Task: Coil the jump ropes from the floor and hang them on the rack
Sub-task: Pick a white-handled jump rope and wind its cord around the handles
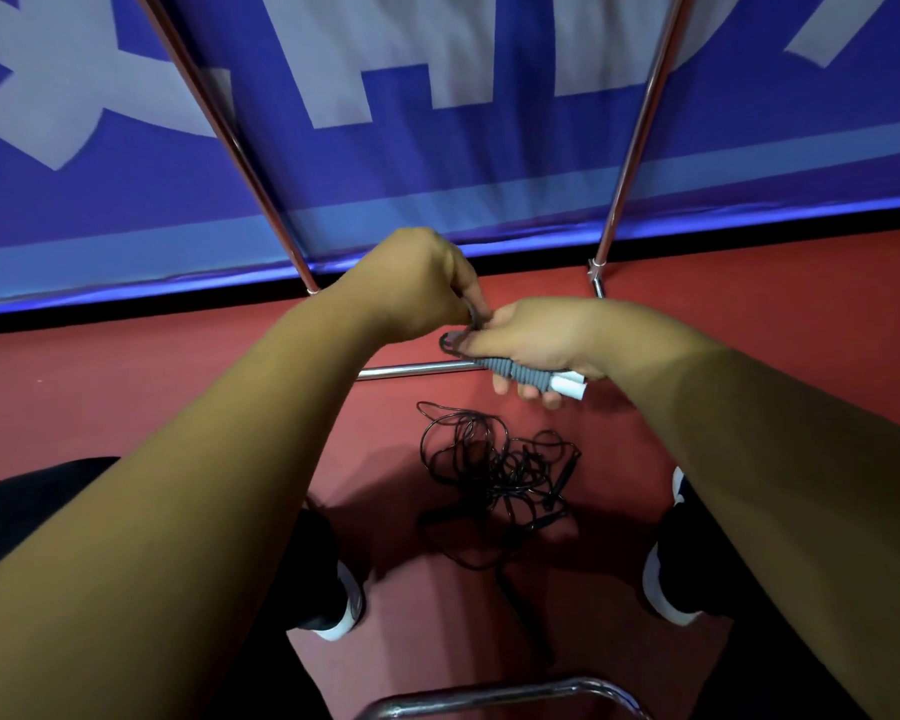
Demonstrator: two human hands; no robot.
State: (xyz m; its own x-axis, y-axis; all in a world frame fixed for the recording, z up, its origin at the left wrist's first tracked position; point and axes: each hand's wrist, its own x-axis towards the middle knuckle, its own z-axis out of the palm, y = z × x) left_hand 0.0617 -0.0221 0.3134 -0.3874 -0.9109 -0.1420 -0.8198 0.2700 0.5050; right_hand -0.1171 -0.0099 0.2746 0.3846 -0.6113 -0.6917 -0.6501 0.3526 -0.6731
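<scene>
My right hand grips the grey ribbed handles of a jump rope, their white ends sticking out toward the right. Its dark cord loops out at the left of that hand. My left hand pinches this cord just above the loop. Below the hands, a tangled pile of black jump ropes with black handles lies on the red floor between my feet. The chrome rack rises behind, with its left leg, its right leg and a low crossbar.
A blue and white banner stands right behind the rack. My shoes flank the rope pile on the red floor. A curved chrome tube lies at the bottom edge near me.
</scene>
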